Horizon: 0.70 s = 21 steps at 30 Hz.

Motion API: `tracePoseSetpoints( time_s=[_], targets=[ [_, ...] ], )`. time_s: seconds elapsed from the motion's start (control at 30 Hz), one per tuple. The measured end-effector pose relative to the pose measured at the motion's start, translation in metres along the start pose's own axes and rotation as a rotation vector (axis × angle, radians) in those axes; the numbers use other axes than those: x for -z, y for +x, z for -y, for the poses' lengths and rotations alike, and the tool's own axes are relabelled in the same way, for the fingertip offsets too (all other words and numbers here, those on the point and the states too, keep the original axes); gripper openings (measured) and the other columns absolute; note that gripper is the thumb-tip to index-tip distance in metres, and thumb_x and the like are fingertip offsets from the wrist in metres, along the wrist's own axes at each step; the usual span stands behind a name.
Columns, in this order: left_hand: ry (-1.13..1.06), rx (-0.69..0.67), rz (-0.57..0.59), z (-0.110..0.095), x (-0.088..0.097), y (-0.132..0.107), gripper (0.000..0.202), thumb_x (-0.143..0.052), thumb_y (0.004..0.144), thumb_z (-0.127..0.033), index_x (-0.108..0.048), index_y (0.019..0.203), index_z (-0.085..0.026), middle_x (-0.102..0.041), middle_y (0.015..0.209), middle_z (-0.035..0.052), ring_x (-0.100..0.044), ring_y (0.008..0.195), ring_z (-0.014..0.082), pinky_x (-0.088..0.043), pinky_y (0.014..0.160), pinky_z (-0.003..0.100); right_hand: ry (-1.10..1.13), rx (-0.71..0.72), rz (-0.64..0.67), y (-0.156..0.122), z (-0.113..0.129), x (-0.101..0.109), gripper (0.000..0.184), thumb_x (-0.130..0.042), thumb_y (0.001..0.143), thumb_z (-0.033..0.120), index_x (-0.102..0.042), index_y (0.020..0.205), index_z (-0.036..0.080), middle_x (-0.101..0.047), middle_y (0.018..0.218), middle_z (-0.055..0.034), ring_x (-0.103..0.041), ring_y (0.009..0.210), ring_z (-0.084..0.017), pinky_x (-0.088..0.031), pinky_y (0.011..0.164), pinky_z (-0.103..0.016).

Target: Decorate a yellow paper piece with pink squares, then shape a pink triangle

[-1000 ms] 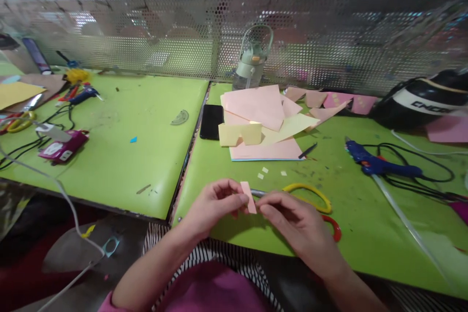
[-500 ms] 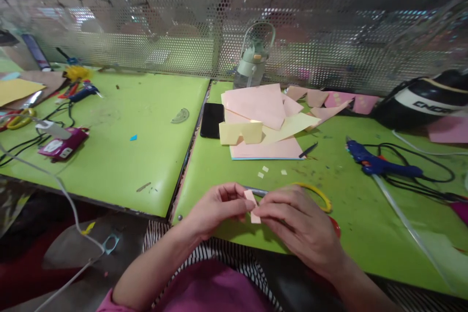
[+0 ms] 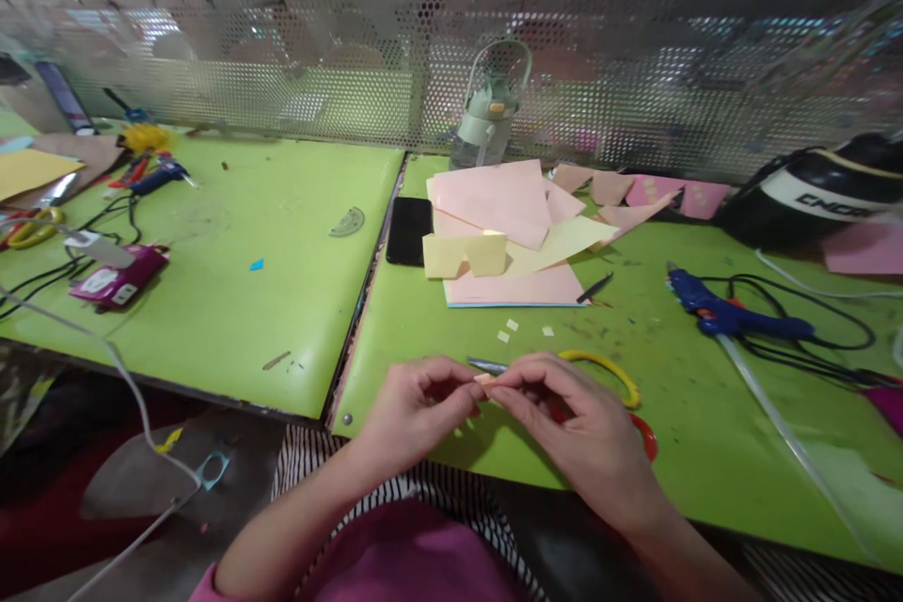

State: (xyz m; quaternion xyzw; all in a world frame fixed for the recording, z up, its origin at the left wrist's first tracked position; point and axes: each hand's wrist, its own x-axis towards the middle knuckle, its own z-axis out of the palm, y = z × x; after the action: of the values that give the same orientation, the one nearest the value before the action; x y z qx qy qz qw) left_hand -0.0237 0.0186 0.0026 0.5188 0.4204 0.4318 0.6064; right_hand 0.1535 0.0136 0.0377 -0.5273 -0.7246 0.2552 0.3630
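Between my two hands, above the front edge of the green table, is a small strip of pale pink paper, mostly covered by fingertips. My left hand pinches its left side with thumb and fingers. From the other side my right hand pinches it too, the fingertips of both hands nearly meeting. Under and behind my right hand lie scissors with a yellow and a red handle, their blades pointing left. Just beyond sit several tiny pale paper squares.
Paper sheets and a notched yellow piece lie behind my hands, beside a phone and a bottle. A blue glue gun with cables rests at right. A perforated metal screen stands along the back.
The pink strip was upright and flat in view; now it is turned or folded so that only a small part shows. Both hands have drawn their fingertips together around it.
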Motion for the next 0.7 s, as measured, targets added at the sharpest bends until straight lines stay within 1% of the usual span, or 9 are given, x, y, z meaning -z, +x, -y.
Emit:
tracePoseSetpoints(
  time_s=[0.23, 0.47, 0.57, 0.7],
  targets=[
    [0.204, -0.14, 0.026, -0.0011, 0.0023, -0.0005, 0.019, -0.062, 0.089, -0.028, -0.076, 0.092, -0.015, -0.075, 0.078, 0.0055, -0.067, 0.07, 0.014, -0.049, 0.065, 0.023, -0.043, -0.012, -0.017, -0.0016, -0.0004, -0.0001, 0.017, -0.065, 0.087, 0.038, -0.067, 0.078, 0.024, -0.067, 0.072, 0.0002, -0.057, 0.057, -0.012, -0.045, 0.05, -0.023],
    [0.337, -0.217, 0.099, -0.0025, 0.0046, -0.0027, 0.019, -0.058, 0.092, -0.022, -0.076, 0.098, -0.02, -0.076, 0.085, 0.003, -0.068, 0.077, 0.0139, -0.049, 0.072, 0.024, -0.054, -0.033, 0.007, -0.0018, -0.0015, -0.0007, 0.019, -0.063, 0.088, 0.039, -0.067, 0.077, 0.024, -0.067, 0.072, 0.0001, -0.058, 0.058, -0.012, -0.045, 0.05, -0.024],
    [0.344, -0.225, 0.084, -0.0044, 0.0038, -0.0036, 0.018, -0.059, 0.091, -0.021, -0.076, 0.097, -0.021, -0.077, 0.086, 0.0029, -0.068, 0.076, 0.0143, -0.049, 0.07, 0.024, -0.051, -0.024, 0.003, -0.0017, -0.0014, -0.0002, 0.018, -0.062, 0.089, 0.037, -0.067, 0.078, 0.024, -0.066, 0.072, 0.0004, -0.058, 0.058, -0.012, -0.046, 0.051, -0.024],
    [0.326, -0.185, 0.079, -0.0057, 0.0027, -0.0038, 0.018, -0.06, 0.091, -0.026, -0.077, 0.095, -0.02, -0.077, 0.084, 0.0041, -0.068, 0.075, 0.0153, -0.049, 0.068, 0.024, -0.032, -0.008, 0.002, -0.0028, -0.0014, 0.0, 0.017, -0.062, 0.089, 0.037, -0.066, 0.078, 0.024, -0.066, 0.072, 0.0003, -0.059, 0.059, -0.013, -0.046, 0.052, -0.024]
  ],
)
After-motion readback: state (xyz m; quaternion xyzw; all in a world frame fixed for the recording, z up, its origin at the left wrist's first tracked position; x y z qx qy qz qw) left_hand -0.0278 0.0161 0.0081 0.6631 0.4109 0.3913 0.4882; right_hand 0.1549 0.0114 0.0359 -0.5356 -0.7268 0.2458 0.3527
